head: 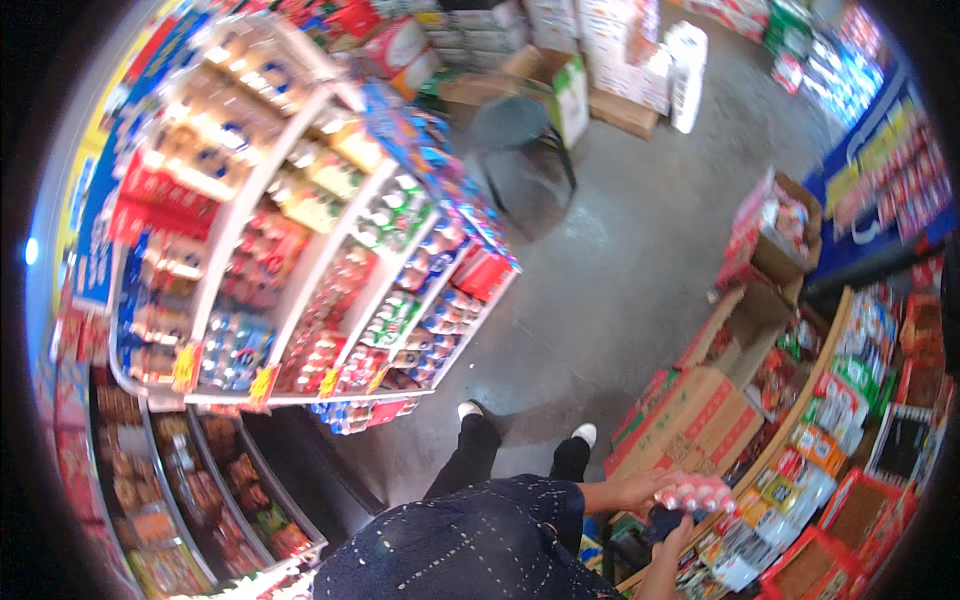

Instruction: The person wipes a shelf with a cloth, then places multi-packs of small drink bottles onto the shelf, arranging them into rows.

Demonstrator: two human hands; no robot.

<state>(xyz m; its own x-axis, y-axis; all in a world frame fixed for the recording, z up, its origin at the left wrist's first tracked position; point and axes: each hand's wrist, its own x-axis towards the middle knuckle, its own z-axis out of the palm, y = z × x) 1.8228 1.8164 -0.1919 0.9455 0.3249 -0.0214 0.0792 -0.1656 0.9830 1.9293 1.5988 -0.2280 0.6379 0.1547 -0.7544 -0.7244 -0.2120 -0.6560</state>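
To the right of my body, a shrink-wrapped pack of small pink bottles (697,495) is in my left hand (636,489), its fingers along the pack's upper left side. Just below it my right hand (675,538) closes around a dark object (660,522), too blurred to name. The right fingertips reach the pack's lower edge. Both hands are over the wooden edge (787,390) of a display of packaged snacks (795,480). Beside the left hand lies a flattened cardboard carton (694,420) with red print.
A white shelf rack (300,315) of bottled drinks stands at left, above a lower shelf of packaged food (202,480). Ahead on the concrete floor (600,255) are a dark stool (514,124) and an opened carton (566,90). Another open box (780,232) stands at right.
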